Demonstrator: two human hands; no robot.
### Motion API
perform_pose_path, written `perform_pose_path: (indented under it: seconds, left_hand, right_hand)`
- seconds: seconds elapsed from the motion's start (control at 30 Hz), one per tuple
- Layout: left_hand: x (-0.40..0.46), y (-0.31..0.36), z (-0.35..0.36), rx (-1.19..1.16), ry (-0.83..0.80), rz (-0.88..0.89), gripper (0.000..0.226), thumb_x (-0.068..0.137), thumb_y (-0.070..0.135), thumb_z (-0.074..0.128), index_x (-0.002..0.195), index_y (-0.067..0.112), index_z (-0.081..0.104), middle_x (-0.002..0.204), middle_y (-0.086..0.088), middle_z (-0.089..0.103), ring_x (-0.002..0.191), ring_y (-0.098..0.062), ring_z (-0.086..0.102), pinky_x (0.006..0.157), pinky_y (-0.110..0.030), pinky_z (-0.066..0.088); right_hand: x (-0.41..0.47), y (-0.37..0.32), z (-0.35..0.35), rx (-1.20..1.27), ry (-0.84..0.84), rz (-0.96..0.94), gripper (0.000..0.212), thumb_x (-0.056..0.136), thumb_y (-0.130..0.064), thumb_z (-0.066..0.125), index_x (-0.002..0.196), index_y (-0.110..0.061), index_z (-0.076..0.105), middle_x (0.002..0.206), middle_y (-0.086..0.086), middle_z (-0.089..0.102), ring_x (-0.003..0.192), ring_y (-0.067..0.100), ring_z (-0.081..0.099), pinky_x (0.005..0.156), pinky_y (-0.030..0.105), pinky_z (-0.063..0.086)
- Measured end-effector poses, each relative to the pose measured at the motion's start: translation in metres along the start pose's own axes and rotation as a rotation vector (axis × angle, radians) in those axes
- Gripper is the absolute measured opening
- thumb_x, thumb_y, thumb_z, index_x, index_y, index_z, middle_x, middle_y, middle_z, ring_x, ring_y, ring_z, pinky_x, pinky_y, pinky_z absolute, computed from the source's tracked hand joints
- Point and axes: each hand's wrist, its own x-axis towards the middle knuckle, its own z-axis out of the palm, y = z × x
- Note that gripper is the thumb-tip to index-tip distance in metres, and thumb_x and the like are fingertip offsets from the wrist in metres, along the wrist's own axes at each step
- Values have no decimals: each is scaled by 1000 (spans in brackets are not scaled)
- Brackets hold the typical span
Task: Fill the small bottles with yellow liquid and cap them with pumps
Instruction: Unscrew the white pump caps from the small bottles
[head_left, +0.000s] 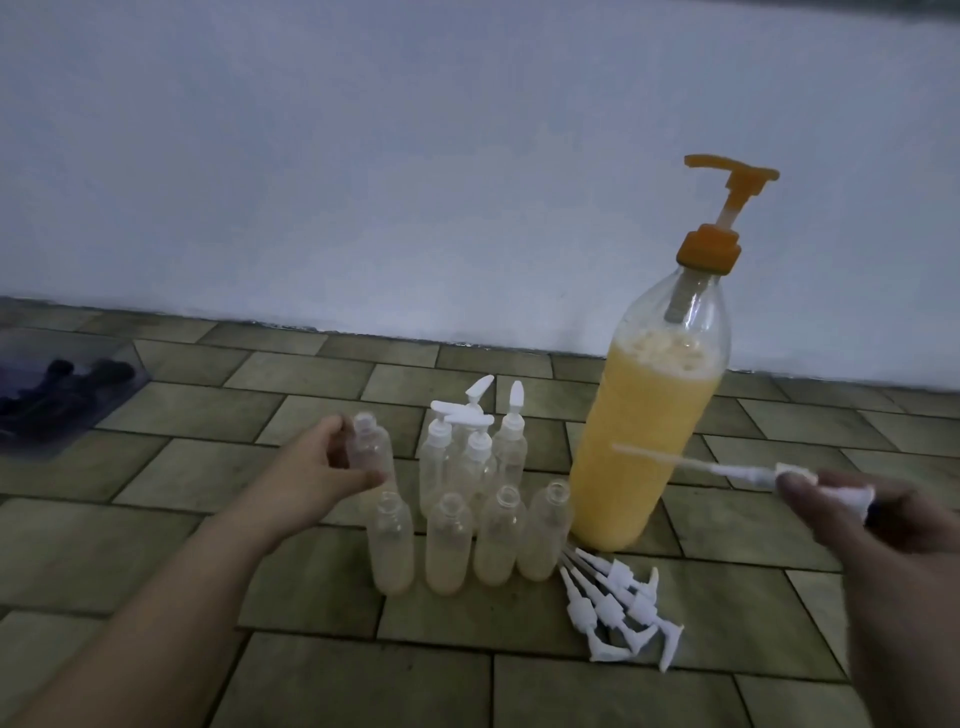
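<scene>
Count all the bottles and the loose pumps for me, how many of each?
Big bottle of yellow liquid: 1
Small open bottles: 5, four in the front row and one in the left hand
Small bottles with pumps on: 3
Loose white pumps: about 5, about four on the floor, one in the right hand
Total: about 14

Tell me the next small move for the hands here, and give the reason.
Probably bring the white pump across and feed its tube into the open neck of the small bottle. The left hand grips that uncapped bottle, which seems to hold little or no liquid, while the right hand holds the pump with its tube pointing toward the bottle.
</scene>
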Motion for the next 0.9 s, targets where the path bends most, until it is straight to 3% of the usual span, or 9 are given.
perform_pose_path:
  seconds: [0.1,0.2,0.27,0.33,0.43,0.53,0.73,0.8,0.9]
  left_hand:
    - [4,-10,6,57,-56,-26,28,77,11,72,100,21,59,99,2,67,95,-15,63,80,-34,52]
    - [9,-15,10,65,-91,-44,29,78,12,72,100,25,57,99,3,66,95,-15,62,81,-36,53]
    - [12,-15,10,55,-127,-49,31,79,12,71,102,26,56,101,3,66,98,-15,62,82,-36,52]
    - [13,-15,8,30,-180,-40,31,81,14,70,105,27,55,105,4,66,102,-14,61,83,-32,51]
    - [11,-10,1,-23,-189,6,34,85,34,62,117,29,51,115,11,60,111,-8,55,88,-25,44]
    - [14,4,-8,-89,-99,77,64,69,66,64,122,33,48,121,16,57,115,-4,52,98,-29,41]
    - [32,48,6,563,-210,192,66,66,46,78,124,29,51,118,18,54,111,-3,48,88,-24,39]
    - [40,56,14,699,-284,159,67,64,48,79,122,27,53,118,13,58,106,-8,54,86,-28,46]
    - [45,60,24,816,-278,133,57,63,45,79,111,22,58,106,6,61,93,-14,58,80,-33,51]
  right_hand:
    - [-17,33,6,-35,31,-40,25,58,-36,81,75,-25,67,81,1,71,69,5,65,60,6,50]
    - [-30,71,8,-254,7,-213,27,59,-41,85,74,-36,63,72,-6,68,75,2,60,66,3,43]
    - [-37,85,12,-391,-44,-386,16,65,-46,71,68,-36,59,70,-7,64,78,-4,55,67,2,39]
    - [-44,96,16,-472,-147,-468,25,67,-51,61,70,-25,62,73,-6,62,78,-5,53,65,5,39]
    - [-48,109,20,-495,-236,-502,23,69,-46,59,72,-23,61,76,-9,58,81,-12,51,65,1,37]
    - [-49,116,23,-470,-301,-518,18,75,-55,57,79,-38,51,83,-18,55,82,-10,52,67,3,38]
    - [-48,111,30,-421,-222,-530,20,80,-52,53,78,-33,56,75,-15,56,76,-4,53,68,0,36]
    - [-50,105,32,-406,-215,-541,37,87,-59,45,76,-27,60,73,-11,58,80,-9,52,70,2,37]
    - [-51,97,36,-370,-201,-534,36,89,-60,43,78,-30,58,77,-12,60,82,-11,53,73,3,37]
